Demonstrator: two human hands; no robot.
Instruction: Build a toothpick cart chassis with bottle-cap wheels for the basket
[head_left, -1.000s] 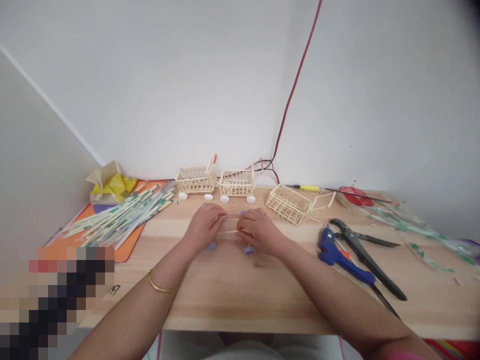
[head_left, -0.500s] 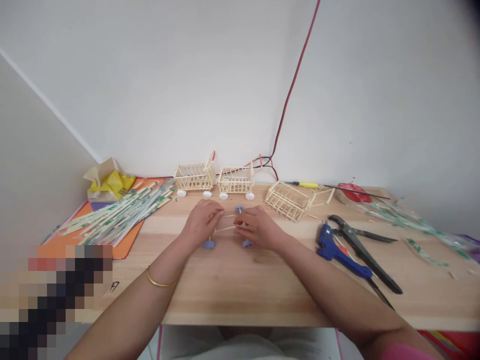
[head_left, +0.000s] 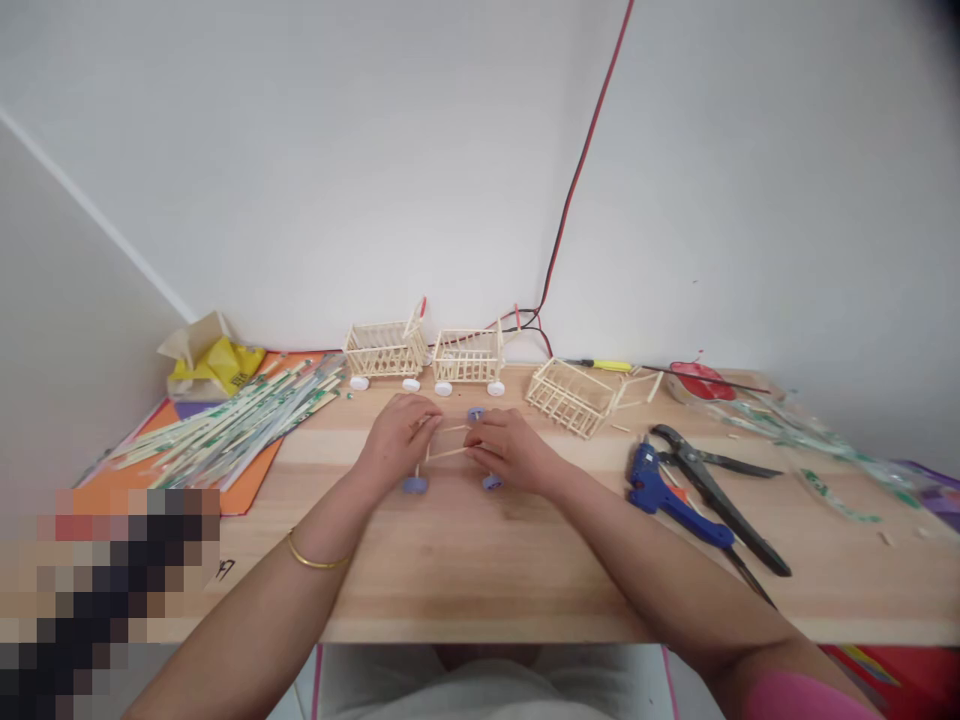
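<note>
Both my hands rest on the wooden table (head_left: 480,570) and pinch a small frame of thin wooden sticks (head_left: 448,442) with blue wheels (head_left: 415,485). My left hand (head_left: 396,440) grips its left side, fingers closed. My right hand (head_left: 504,450) grips its right side, fingers closed over a second blue wheel (head_left: 491,483). A third blue wheel (head_left: 475,413) shows behind the hands.
Two finished stick carts (head_left: 382,350) (head_left: 469,358) with white wheels stand at the back. A wheel-less stick basket (head_left: 574,397) lies to their right. A blue glue gun (head_left: 675,500) and black cutters (head_left: 712,505) lie on the right. Wrapped sticks (head_left: 225,430) are piled at the left.
The hands have shifted slightly apart, so the stick frame and its blue wheels show more clearly between them. The view has tilted down a little.
</note>
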